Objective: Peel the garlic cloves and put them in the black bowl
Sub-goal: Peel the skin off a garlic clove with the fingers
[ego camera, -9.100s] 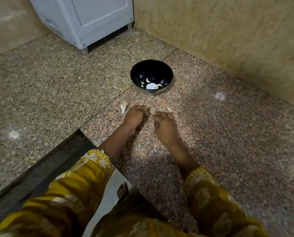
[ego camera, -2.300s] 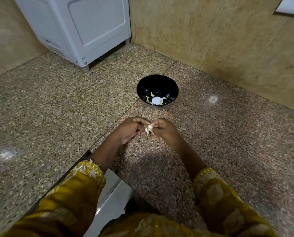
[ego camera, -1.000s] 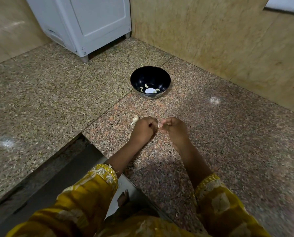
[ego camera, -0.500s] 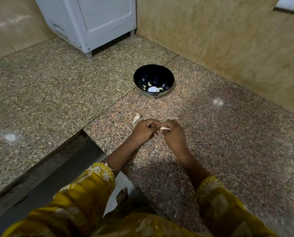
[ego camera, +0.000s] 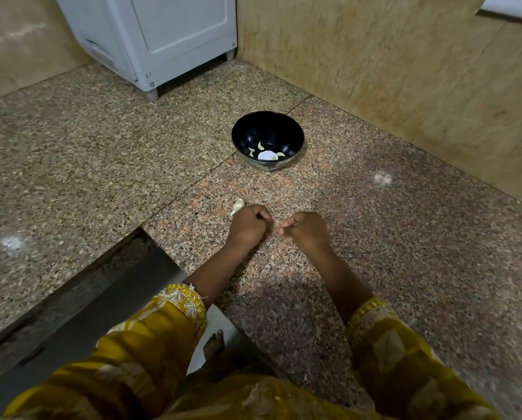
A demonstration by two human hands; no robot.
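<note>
1. Hands: left hand (ego camera: 249, 227) and right hand (ego camera: 305, 231), slightly apart, each pinch a pale garlic bit (ego camera: 279, 232); clove or skin, unclear.
2. Unpeeled pale garlic clove (ego camera: 238, 205) lies just beyond left hand; round black bowl (ego camera: 284, 128) farther beyond.
3. Likely light, slippery: pinch its ends.

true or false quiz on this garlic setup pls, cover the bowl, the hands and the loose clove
1. The black bowl is empty. False: a few pale garlic cloves lie in its bottom.
2. A loose clove lies on the granite counter just beyond the left hand. True.
3. The right hand reaches into the bowl. False: it is over the counter, nearer the person, beside the left hand.
4. Both hands have their fingers curled. True.
5. The bowl sits on top of the white appliance. False: it stands on the counter, apart from the appliance.
</note>
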